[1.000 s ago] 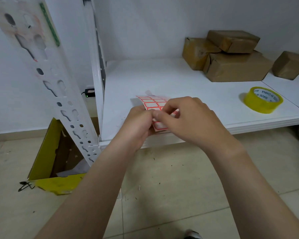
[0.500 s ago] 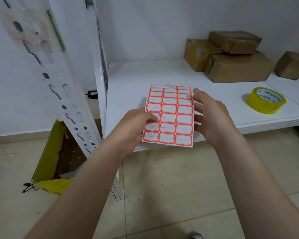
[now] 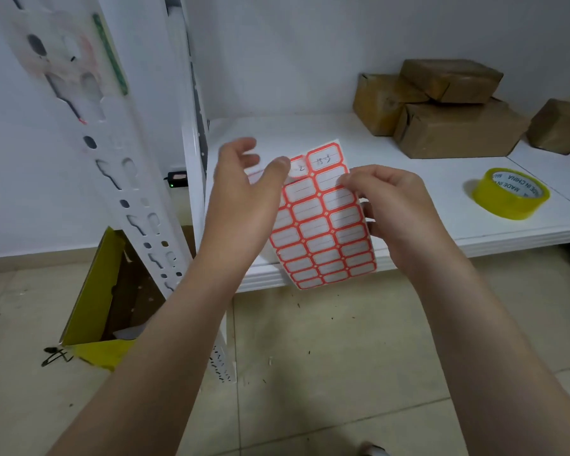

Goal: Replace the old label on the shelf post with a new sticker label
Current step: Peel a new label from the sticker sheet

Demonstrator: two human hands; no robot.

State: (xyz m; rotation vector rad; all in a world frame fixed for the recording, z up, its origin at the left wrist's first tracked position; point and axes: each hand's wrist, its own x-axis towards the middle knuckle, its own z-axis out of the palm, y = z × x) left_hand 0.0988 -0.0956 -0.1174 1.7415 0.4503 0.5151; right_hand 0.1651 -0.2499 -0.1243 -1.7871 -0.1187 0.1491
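Observation:
A sheet of red-bordered sticker labels [image 3: 323, 225] hangs tilted in front of the white shelf's front edge. My right hand [image 3: 395, 205] grips its right edge, thumb on the front and fingers behind. Two labels in the top row carry handwriting. My left hand [image 3: 244, 195] is at the sheet's top left corner with the fingers spread; its thumb tip touches a written label [image 3: 298, 166] whose edge looks lifted. The white slotted shelf post [image 3: 139, 209] stands at left. High on it is the old label [image 3: 56, 51], worn and smudged, beside a green strip [image 3: 109, 54].
On the white shelf board [image 3: 310, 133] lie a yellow tape roll [image 3: 510, 194] at right and several brown parcels [image 3: 441, 106] at the back. An open yellow cardboard box [image 3: 96, 291] sits on the tiled floor behind the post. A small black device [image 3: 176, 177] glows green by the wall.
The sheet passed from my left hand's grip to my right hand's and now tilts. My left hand rose to the top left corner, thumb on a written label.

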